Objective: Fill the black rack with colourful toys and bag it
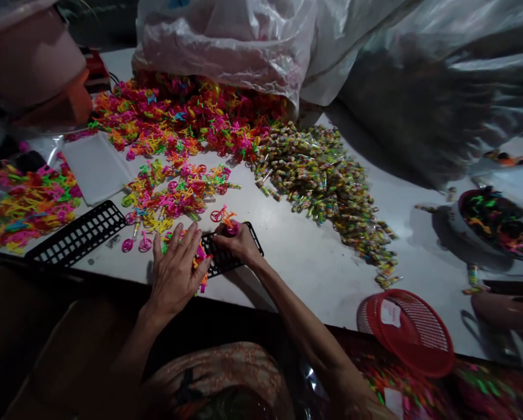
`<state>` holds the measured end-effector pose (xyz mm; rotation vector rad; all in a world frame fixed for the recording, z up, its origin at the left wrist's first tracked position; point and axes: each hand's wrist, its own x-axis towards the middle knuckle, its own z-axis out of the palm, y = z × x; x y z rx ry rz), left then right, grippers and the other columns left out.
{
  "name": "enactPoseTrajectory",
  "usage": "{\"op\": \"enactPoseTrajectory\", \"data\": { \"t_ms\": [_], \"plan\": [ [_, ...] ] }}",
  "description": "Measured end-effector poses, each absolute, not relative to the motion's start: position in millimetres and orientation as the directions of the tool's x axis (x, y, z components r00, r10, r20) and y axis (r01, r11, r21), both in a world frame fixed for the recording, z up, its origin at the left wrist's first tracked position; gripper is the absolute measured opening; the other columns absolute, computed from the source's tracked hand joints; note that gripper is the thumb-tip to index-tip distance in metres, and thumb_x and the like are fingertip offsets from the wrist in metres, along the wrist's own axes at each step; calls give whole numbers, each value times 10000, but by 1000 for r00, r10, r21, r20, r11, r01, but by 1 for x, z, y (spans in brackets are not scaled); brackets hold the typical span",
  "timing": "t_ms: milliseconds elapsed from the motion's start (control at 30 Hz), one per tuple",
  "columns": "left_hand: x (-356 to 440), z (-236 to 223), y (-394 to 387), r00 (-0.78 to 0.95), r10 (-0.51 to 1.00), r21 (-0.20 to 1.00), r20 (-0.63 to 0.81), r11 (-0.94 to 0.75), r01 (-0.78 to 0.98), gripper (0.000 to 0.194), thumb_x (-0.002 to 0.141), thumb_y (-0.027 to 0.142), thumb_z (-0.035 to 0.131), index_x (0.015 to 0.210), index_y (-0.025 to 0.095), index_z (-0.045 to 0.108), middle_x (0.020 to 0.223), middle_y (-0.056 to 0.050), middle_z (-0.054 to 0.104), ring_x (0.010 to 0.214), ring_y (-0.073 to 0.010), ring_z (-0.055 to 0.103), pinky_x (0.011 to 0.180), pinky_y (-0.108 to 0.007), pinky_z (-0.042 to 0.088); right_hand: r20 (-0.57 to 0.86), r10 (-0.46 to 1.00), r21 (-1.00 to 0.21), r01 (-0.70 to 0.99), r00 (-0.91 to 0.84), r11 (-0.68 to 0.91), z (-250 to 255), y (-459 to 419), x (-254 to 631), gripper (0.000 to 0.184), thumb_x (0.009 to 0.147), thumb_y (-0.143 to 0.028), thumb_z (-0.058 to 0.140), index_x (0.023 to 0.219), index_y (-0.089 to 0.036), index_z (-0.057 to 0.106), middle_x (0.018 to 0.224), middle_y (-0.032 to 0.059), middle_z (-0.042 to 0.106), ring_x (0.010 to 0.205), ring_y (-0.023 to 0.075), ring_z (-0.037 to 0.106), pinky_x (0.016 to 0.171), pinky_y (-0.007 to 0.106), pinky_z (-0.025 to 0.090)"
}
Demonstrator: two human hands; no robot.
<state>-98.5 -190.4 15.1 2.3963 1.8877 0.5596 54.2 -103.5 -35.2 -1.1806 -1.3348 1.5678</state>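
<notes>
Far to the left of the central rack (221, 261), a pile of bright plastic pieces (29, 207) lies on the pale surface (300, 256). Nearer to that rack, on the same side, are a second black rack (77, 236) and, behind it, a whitish packet (95, 166). The left hand (176, 268) rests palm down, fingers extended, over coloured pieces at the central rack's left end. Just behind the central rack to its left, small wheeled pieces (178, 192) lie scattered, and well behind them a larger heap (191, 119) spreads in front of a clear plastic bag (226, 52). Over the central rack, the right hand (241, 242) is curled, its fingers closed on a pink and orange piece (232, 227). The hands are near each other but apart. To the right of and behind the central rack stretches a heap of patterned tubes (322, 169); farther right stand a red basket (427, 318), tilted at the surface's near edge, and a bowl (457, 224) of dark and bright pieces.
</notes>
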Motion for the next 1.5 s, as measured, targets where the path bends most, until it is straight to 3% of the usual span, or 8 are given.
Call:
{"op": "enactPoseTrajectory", "data": {
  "t_ms": [267,500,667,833,1000,1100,1267,1500],
  "plan": [
    [-95,17,-191,174,955,253,240,-235,939,539,924,370,410,1435,204,373,1434,-124,468,1388,-307,334,1138,-595,101,-16,885,-923,348,-464,166,-43,-95,38,172,705,-251,570,581,-168,484,541,-53,445,540,78,376,506,186,291],
    [-92,24,-189,236,958,196,161,-265,944,503,938,333,381,1429,226,385,1464,-107,426,1411,-308,283,1129,-642,66,-108,747,-536,672,-655,511,-21,-91,34,134,760,-94,531,797,-138,652,748,60,652,651,138,553,560,222,345],
    [-92,24,-189,211,962,197,172,-243,950,473,948,359,368,1391,211,443,1451,-101,443,1404,-297,302,1132,-638,86,-182,726,-585,666,-663,462,2,-36,41,168,766,-137,588,881,-123,710,670,3,644,597,125,580,571,210,393],
    [-92,24,-189,205,961,190,187,-240,952,460,947,365,374,1374,219,465,1443,-107,452,1393,-292,327,1125,-634,128,-45,887,-285,857,-459,429,22,29,14,240,829,-173,541,1005,-161,704,1096,123,650,937,227,629,712,272,433],
    [-92,23,-189,205,957,200,205,-246,948,459,942,366,389,1372,227,469,1437,-103,460,1389,-288,335,1131,-621,126,-36,907,-236,885,-419,400,16,21,18,274,889,-197,452,1009,-153,694,1107,151,626,970,244,609,739,294,421],
    [-92,22,-189,213,954,196,212,-255,947,468,937,366,394,1379,228,461,1434,-99,466,1389,-298,333,1129,-634,114,47,949,-301,902,-310,310,7,-6,50,253,893,-236,464,959,-171,699,1079,124,617,889,218,606,685,285,410],
    [-93,21,-189,211,957,195,200,-250,949,470,939,365,383,1387,235,450,1443,-80,458,1392,-293,328,1137,-628,79,95,956,-703,660,-279,263,-17,-55,93,91,769,-234,616,796,-172,677,760,27,603,689,148,548,629,251,391],
    [-95,23,-190,222,961,198,163,-252,947,481,950,374,353,1397,216,432,1471,-88,415,1410,-298,287,1129,-634,66,-203,944,-978,92,-259,-185,-34,-104,86,293,543,-329,763,712,-163,590,622,-51,534,575,100,462,564,232,380]
  ]
}}
